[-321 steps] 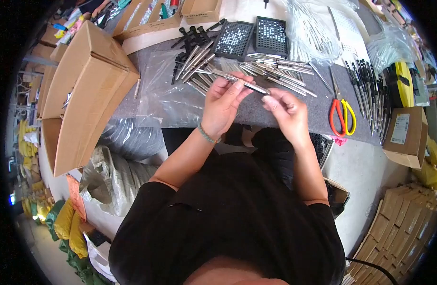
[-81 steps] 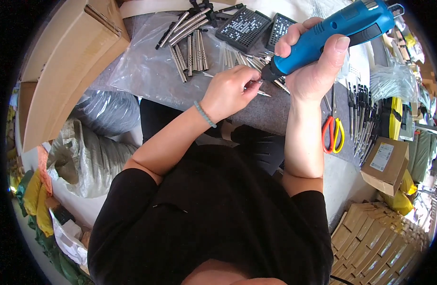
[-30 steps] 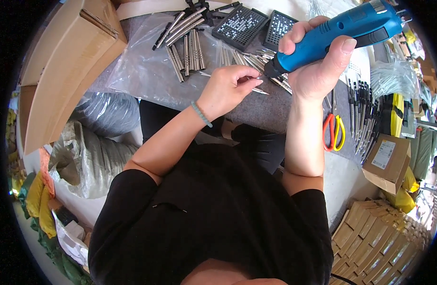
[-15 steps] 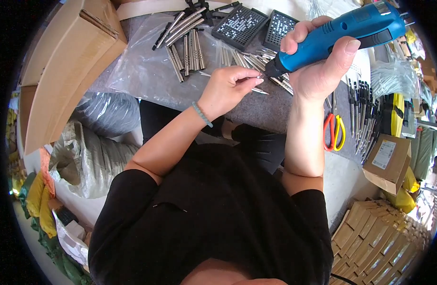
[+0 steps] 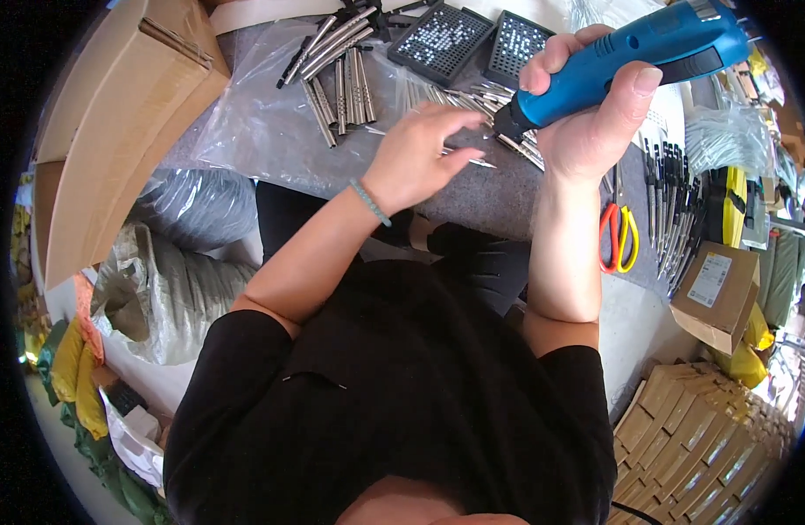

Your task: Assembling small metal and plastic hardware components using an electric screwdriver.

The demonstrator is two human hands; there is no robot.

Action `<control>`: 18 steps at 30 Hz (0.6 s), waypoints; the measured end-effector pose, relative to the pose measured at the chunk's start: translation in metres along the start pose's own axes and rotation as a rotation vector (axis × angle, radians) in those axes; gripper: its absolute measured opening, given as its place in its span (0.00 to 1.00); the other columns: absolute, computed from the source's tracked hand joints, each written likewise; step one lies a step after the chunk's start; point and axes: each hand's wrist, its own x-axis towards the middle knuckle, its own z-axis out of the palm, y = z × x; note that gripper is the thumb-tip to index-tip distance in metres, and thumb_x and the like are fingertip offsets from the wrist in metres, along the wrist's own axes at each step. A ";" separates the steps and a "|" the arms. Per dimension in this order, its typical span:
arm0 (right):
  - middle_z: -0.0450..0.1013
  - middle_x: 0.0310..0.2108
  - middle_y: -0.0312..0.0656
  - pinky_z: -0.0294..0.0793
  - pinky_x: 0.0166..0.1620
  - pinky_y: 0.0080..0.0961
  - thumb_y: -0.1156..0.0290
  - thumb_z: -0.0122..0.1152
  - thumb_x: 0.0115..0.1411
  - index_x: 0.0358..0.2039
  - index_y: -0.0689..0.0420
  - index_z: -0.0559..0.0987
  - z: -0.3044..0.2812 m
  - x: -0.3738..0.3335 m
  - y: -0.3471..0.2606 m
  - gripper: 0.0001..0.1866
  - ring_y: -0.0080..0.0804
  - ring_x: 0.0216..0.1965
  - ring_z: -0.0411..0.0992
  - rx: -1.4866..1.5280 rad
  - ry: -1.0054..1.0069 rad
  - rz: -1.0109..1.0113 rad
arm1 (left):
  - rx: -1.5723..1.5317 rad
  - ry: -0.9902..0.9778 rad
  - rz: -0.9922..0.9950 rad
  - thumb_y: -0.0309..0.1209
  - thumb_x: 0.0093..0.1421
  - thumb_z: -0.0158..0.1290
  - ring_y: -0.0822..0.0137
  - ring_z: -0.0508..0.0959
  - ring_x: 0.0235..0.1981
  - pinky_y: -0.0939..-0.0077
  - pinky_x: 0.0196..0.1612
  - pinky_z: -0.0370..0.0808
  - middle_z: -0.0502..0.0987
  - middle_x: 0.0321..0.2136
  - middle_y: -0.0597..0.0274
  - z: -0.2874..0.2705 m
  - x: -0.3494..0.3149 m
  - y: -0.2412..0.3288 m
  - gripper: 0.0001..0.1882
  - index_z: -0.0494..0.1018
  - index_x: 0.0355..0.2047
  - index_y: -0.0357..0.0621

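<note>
Blue power tool: up in the air (image 5: 634, 66) above the far right part of the table, tilted, its black nose (image 5: 511, 122) aimed left and down, its back end off to the far right.
Right hand: wrapped round the tool (image 5: 586, 136), thumb along the near side, fingers over the far side.
Left hand: just left of the nose (image 5: 416, 153), a bit blurred, thumb and fingers apart, nothing that I can see gripped between them; a bead bracelet (image 5: 370, 202) circles the wrist.
Thin pointed rod: lies (image 5: 482, 163) just right of the left thumb; whether they touch I can't tell.
Silver tubes: a loose bunch (image 5: 356, 87) on clear plastic sheet (image 5: 271, 122), left and far of the left hand.
Trays: two black ones with holes, side by side beyond the hands, left tray (image 5: 449, 65) and right tray (image 5: 505, 72), both scattered with small pale pieces.
Scissors: red and yellow handles (image 5: 613, 223), right of the right forearm.
Black-topped rods: laid in a row (image 5: 669, 206), right of the scissors.
Table: grey, cloth-like top (image 5: 490, 206).
Boxes: a big open carton (image 5: 131, 131) at the left, a small box (image 5: 722, 302) at the right.
Floor: a pale sack (image 5: 188, 297) at the near left, stacked cardboard (image 5: 682, 429) at the near right.
</note>
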 end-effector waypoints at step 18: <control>0.67 0.23 0.47 0.68 0.25 0.23 0.39 0.51 0.56 0.39 0.64 0.68 -0.013 -0.022 0.016 0.34 0.31 0.21 0.68 -0.236 -0.030 -0.026 | 0.467 -0.451 0.280 0.30 0.53 0.54 0.60 0.71 0.42 0.63 0.44 0.67 0.71 0.33 0.63 0.005 0.013 -0.029 0.09 0.74 0.35 0.50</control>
